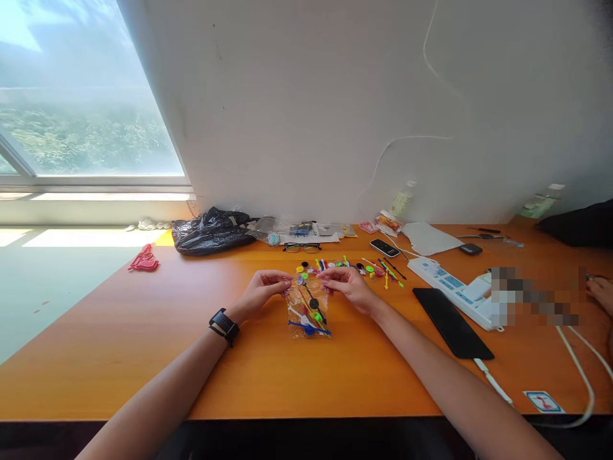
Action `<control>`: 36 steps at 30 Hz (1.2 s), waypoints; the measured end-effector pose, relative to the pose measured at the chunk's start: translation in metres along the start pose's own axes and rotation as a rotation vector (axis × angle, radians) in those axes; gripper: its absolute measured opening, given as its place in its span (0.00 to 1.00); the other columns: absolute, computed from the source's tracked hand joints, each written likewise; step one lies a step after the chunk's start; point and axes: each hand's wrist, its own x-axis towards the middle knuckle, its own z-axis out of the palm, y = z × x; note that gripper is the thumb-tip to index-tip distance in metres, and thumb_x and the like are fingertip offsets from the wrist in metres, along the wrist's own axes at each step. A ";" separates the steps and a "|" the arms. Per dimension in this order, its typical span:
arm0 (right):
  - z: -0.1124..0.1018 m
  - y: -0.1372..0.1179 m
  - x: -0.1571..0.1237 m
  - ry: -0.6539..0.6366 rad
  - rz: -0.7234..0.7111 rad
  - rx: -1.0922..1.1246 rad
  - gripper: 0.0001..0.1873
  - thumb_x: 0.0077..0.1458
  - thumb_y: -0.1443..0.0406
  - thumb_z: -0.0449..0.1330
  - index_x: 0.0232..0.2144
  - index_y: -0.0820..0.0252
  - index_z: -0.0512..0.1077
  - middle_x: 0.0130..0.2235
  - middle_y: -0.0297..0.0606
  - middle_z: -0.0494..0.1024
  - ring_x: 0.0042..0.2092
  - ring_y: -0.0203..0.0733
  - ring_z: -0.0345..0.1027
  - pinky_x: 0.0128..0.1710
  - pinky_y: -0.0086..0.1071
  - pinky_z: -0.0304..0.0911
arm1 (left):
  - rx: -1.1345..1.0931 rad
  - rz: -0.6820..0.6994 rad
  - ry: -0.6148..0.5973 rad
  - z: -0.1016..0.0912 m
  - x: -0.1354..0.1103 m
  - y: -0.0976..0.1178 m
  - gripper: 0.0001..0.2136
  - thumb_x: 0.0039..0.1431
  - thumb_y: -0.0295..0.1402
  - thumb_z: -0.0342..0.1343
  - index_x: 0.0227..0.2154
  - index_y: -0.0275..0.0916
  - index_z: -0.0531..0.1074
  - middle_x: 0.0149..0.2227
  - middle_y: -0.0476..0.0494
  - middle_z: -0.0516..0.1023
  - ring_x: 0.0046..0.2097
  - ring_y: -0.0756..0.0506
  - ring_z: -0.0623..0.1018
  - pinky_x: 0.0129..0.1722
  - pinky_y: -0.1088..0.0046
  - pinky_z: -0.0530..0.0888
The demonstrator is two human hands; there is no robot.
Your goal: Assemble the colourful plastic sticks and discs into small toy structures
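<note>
A clear plastic bag [297, 327] hangs between my two hands over the wooden table. Inside it are small coloured plastic parts: a black piece [314, 303], a green one [318, 317], a white one and a blue one [310, 329]. My left hand [268, 289], with a black watch on the wrist, pinches the bag's upper left corner. The upper right corner is pinched by my right hand [348, 287]. Just behind the bag lie loose plastic parts, among them a yellow disc [300, 269] and several coloured arrow-shaped sticks [393, 273].
To the right are a black phone [453, 322] on a cable and a white power strip [453, 291]. Eyeglasses [301, 247], a black plastic bag [213, 231] and a remote [384, 248] lie farther back. Another person's hand [601, 292] shows at the right edge.
</note>
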 end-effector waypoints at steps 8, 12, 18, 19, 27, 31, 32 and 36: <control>-0.002 -0.001 -0.004 -0.015 0.054 0.074 0.06 0.44 0.62 0.73 0.27 0.57 0.85 0.27 0.35 0.80 0.29 0.37 0.69 0.33 0.32 0.65 | -0.097 -0.048 0.030 0.004 -0.002 0.002 0.07 0.48 0.32 0.70 0.31 0.35 0.86 0.32 0.40 0.86 0.35 0.46 0.80 0.41 0.70 0.77; 0.001 -0.003 -0.004 -0.011 0.048 0.097 0.03 0.44 0.64 0.70 0.25 0.57 0.84 0.27 0.35 0.79 0.30 0.37 0.68 0.33 0.31 0.65 | -0.094 -0.043 0.042 0.005 -0.002 -0.001 0.07 0.49 0.31 0.69 0.32 0.36 0.86 0.34 0.40 0.86 0.36 0.45 0.81 0.44 0.69 0.77; 0.001 0.000 -0.004 -0.010 0.001 0.001 0.05 0.46 0.66 0.66 0.25 0.58 0.83 0.28 0.37 0.81 0.32 0.39 0.69 0.37 0.34 0.65 | -0.144 -0.026 0.077 0.003 0.001 -0.005 0.08 0.50 0.35 0.69 0.30 0.34 0.85 0.33 0.37 0.86 0.36 0.43 0.82 0.42 0.67 0.78; 0.000 0.000 -0.003 -0.021 -0.009 -0.014 0.06 0.46 0.65 0.65 0.25 0.58 0.83 0.29 0.37 0.81 0.33 0.40 0.69 0.38 0.35 0.65 | -0.142 -0.023 0.083 0.004 0.000 -0.004 0.10 0.50 0.37 0.70 0.30 0.34 0.85 0.33 0.37 0.86 0.36 0.43 0.82 0.42 0.68 0.78; 0.005 -0.002 -0.005 0.023 -0.003 0.062 0.14 0.51 0.57 0.71 0.37 0.58 0.79 0.33 0.36 0.80 0.33 0.38 0.71 0.37 0.32 0.67 | -0.030 -0.023 0.146 0.011 -0.003 0.001 0.18 0.42 0.38 0.79 0.35 0.35 0.82 0.38 0.40 0.86 0.38 0.43 0.84 0.42 0.68 0.80; 0.008 0.004 -0.006 -0.096 0.117 -0.062 0.23 0.51 0.47 0.73 0.37 0.59 0.77 0.29 0.34 0.78 0.28 0.36 0.69 0.29 0.28 0.62 | -0.048 0.029 0.138 0.010 -0.002 0.001 0.19 0.43 0.38 0.79 0.33 0.35 0.79 0.37 0.41 0.85 0.39 0.43 0.85 0.44 0.66 0.80; 0.008 0.006 -0.005 -0.114 0.108 -0.111 0.23 0.51 0.46 0.72 0.34 0.60 0.78 0.28 0.34 0.78 0.28 0.36 0.68 0.28 0.28 0.60 | -0.063 0.041 0.139 0.009 -0.002 0.001 0.20 0.43 0.37 0.79 0.36 0.35 0.78 0.37 0.42 0.85 0.39 0.43 0.85 0.45 0.66 0.80; 0.009 0.009 -0.004 -0.066 0.039 -0.165 0.24 0.51 0.45 0.72 0.27 0.60 0.77 0.24 0.33 0.76 0.26 0.34 0.65 0.26 0.28 0.56 | -0.127 0.029 0.114 0.010 0.000 -0.002 0.30 0.48 0.37 0.77 0.54 0.39 0.74 0.42 0.41 0.85 0.43 0.43 0.85 0.46 0.67 0.80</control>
